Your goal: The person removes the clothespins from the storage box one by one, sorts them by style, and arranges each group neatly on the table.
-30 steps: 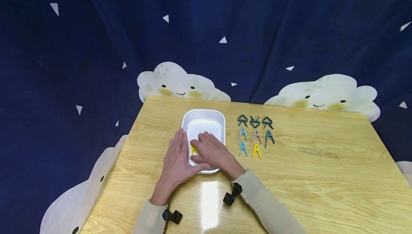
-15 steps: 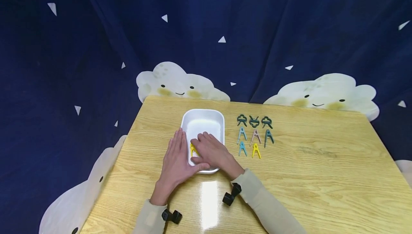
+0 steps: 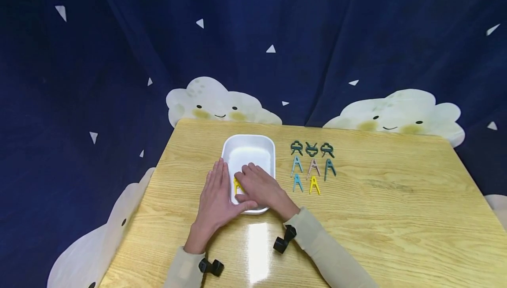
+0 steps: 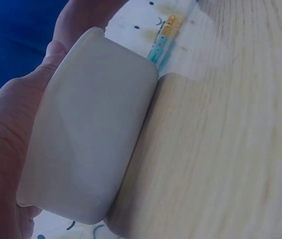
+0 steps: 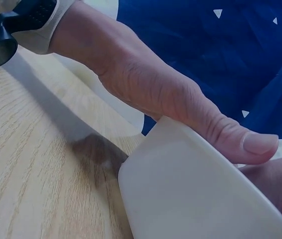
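Note:
In the head view a white rectangular tray (image 3: pixel 248 149) stands on the wooden table. My left hand (image 3: pixel 215 197) lies along its left side, fingers straight and pointing forward, with the thumb across the near end. Over the tray's near half reaches my right hand (image 3: pixel 259 186), fingers bent down into it and thumb near the left thumb. A yellow clothespin (image 3: pixel 236 186) shows in the tray beside the right index finger, partly covered by that hand. Whether the fingers pinch it is hidden. Both wrist views show only the outer wall of the tray (image 4: pixel 91 129), not its inside.
Right of the tray, small pegs lie in rows on the table: dark green cloud-shaped clips (image 3: pixel 311 149) at the back, then blue, pink and dark teal clothespins (image 3: pixel 330 169), then a blue clothespin (image 3: pixel 298 183) and another yellow clothespin (image 3: pixel 314 185). A dark blue curtain (image 3: pixel 237 37) hangs behind.
Both hands keep their places at the tray. Slightly less of the yellow clothespin in the tray shows beside the right fingers, and the whole head view has shifted a little.

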`<state>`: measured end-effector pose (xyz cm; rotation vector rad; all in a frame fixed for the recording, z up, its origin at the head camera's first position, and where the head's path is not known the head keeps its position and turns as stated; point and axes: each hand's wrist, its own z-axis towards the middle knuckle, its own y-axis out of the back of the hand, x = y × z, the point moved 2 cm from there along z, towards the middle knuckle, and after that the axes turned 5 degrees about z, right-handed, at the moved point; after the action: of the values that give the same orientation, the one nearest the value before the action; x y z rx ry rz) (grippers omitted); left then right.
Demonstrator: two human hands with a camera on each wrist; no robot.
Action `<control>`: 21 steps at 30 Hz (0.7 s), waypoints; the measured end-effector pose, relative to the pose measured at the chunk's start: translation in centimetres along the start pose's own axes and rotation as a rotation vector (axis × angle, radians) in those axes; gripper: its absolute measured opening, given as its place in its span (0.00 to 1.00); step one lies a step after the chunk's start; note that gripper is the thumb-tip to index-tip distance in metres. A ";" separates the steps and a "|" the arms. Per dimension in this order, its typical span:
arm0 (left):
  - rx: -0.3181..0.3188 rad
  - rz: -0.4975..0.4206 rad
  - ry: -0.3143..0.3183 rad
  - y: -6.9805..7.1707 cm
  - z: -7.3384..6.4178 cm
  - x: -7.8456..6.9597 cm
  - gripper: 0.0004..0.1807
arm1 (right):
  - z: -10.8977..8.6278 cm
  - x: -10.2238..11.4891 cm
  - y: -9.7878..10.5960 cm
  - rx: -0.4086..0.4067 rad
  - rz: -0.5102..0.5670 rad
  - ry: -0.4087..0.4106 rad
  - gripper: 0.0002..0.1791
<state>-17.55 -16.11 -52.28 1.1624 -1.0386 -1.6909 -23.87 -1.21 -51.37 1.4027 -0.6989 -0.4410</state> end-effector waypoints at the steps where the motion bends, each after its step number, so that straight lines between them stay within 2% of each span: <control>1: -0.005 -0.001 -0.002 0.0 0.0 0.0 0.79 | 0.0 0.0 0.1 0.002 0.004 0.001 0.26; 12: 0.002 0.003 0.003 -0.1 0.0 0.0 0.79 | 0.0 -0.1 0.3 0.007 0.025 0.003 0.27; 21: 0.001 0.002 0.000 -0.1 0.0 0.1 0.79 | 0.1 -0.2 1.0 -0.093 0.041 0.016 0.29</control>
<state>-17.60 -16.14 -52.36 1.1610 -1.0403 -1.6894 -24.20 -1.00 -50.41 1.3009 -0.6842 -0.4243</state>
